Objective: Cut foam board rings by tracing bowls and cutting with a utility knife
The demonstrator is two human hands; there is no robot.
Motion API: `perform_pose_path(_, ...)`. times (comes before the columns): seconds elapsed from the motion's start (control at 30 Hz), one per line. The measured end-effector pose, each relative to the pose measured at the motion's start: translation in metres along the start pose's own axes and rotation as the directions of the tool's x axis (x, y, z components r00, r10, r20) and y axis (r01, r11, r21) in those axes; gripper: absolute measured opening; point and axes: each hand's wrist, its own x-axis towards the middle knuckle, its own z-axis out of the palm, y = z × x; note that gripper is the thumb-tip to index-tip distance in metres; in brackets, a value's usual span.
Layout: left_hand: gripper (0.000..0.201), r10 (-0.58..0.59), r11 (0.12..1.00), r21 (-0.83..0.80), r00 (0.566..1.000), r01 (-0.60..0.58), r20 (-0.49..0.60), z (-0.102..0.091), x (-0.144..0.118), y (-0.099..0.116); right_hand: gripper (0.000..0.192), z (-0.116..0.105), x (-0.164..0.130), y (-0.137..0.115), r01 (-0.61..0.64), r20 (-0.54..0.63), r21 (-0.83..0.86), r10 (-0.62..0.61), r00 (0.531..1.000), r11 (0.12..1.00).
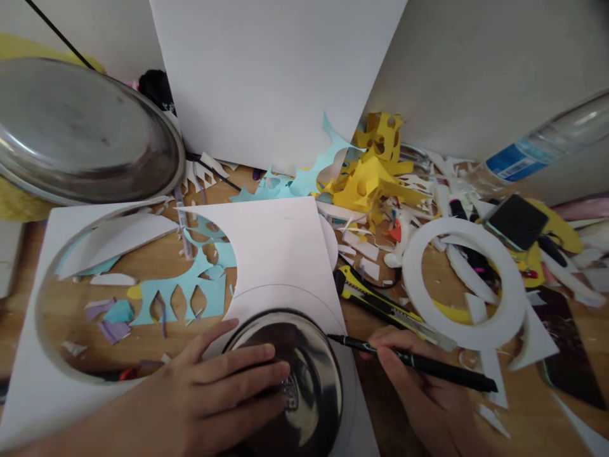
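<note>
My left hand (214, 387) lies with outstretched fingers on a round, shiny metal dish (316, 387), holding nothing in its grip. The dish rests on a white foam board (276, 247); whether it is a bowl or a lid I cannot tell. A thin curved pencil-like line (285, 287) runs on the board outside the dish's rim. In my right hand (428, 393) a black marker pen (428, 367) is pinched, its tip at the dish's right edge. A large round hole opens in the board's left part, with light-blue paper scraps (200, 292) visible through it.
A large metal basin (85, 133) leans at the back left. Right of the board lie a yellow-black utility knife (380, 301), a white ring (413, 279) and a phone (516, 222). Yellow paper scraps (366, 184) and a plastic bottle (537, 149) are behind. A white panel (276, 76) stands upright.
</note>
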Motion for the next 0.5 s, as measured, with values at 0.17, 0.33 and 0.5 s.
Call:
perform_pose_path(0.17, 0.047, 0.122, 0.989, 0.076, 0.990, -0.127, 0.068, -0.008, 0.000, -0.010, 0.011, 0.004, -0.010, 0.002, 0.056, -0.020, -0.004, -0.056, 0.998, 0.998)
perform_pose_path(0.33, 0.042, 0.102, 0.991, 0.081, 0.991, -0.108, 0.083, -0.005, -0.002, -0.006, 0.009, 0.012, -0.015, 0.009, 0.052, -0.103, 0.038, -0.048, 0.994, 0.998)
perform_pose_path(0.5, 0.040, 0.066, 0.997, 0.046, 0.996, -0.068, 0.052, -0.003, -0.002, -0.002, 0.008, 0.019, -0.017, 0.014, 0.003, -0.147, 0.169, 0.022, 0.989, 0.986)
